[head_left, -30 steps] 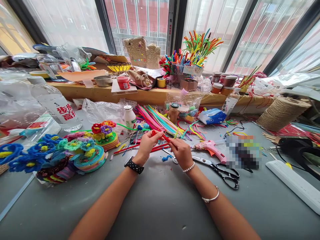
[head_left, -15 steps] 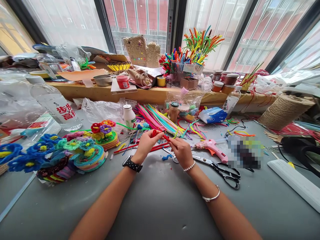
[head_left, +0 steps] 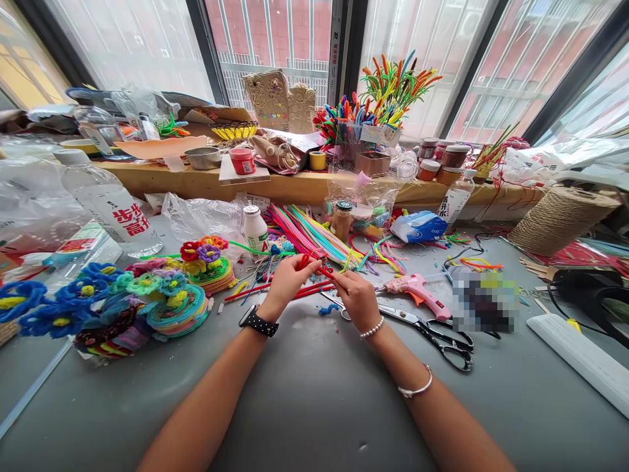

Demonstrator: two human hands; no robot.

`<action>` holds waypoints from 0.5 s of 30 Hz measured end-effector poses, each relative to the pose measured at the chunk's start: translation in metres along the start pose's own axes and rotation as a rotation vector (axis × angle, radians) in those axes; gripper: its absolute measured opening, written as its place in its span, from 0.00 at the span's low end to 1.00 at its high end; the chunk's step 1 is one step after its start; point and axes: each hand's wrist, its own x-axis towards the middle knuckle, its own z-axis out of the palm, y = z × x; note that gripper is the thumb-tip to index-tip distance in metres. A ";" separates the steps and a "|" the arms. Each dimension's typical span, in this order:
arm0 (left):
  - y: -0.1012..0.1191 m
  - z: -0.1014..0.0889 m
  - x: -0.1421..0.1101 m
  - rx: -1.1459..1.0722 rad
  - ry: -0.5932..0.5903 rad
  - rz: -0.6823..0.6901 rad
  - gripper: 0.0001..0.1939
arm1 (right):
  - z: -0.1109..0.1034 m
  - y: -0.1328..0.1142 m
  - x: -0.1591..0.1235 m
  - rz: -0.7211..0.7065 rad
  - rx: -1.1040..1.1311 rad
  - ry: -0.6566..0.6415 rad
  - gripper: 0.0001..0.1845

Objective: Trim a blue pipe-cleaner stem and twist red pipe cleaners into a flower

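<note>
Above the grey table [head_left: 304, 406], my left hand [head_left: 287, 280] and my right hand [head_left: 356, 298] both pinch a red pipe cleaner [head_left: 317, 266] between them. The left fingers grip its bent end and the right fingers hold the other side. More red pipe cleaners [head_left: 275, 290] lie flat on the table just under my hands. A black watch is on my left wrist and a pearl bracelet on my right.
Scissors [head_left: 432, 334] and a pink glue gun [head_left: 417, 292] lie right of my hands. Finished pipe-cleaner flowers [head_left: 162, 298] pile up at the left. A fan of coloured pipe cleaners [head_left: 314, 239], a small white bottle [head_left: 255, 229] and a twine spool [head_left: 557, 219] sit behind.
My hands have barely moved; the fingers have shifted slightly on the red pipe cleaner. The view has tilted a little.
</note>
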 end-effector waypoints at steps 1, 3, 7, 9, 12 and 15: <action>-0.001 0.000 0.000 -0.022 -0.006 -0.011 0.13 | 0.000 0.000 0.000 0.008 0.014 0.001 0.14; -0.002 -0.001 0.001 -0.095 -0.014 -0.049 0.12 | -0.001 0.000 0.000 0.026 0.049 0.004 0.13; -0.002 0.000 0.001 -0.203 -0.020 -0.126 0.13 | -0.001 -0.002 -0.001 0.078 0.155 0.017 0.13; -0.002 0.001 0.001 -0.221 -0.028 -0.139 0.13 | -0.002 -0.003 0.000 0.116 0.227 0.027 0.12; -0.002 0.001 0.001 -0.239 -0.041 -0.150 0.13 | -0.001 -0.003 0.002 0.192 0.366 0.038 0.11; -0.001 0.001 0.000 -0.228 -0.028 -0.137 0.13 | 0.001 0.000 0.004 0.296 0.549 0.023 0.13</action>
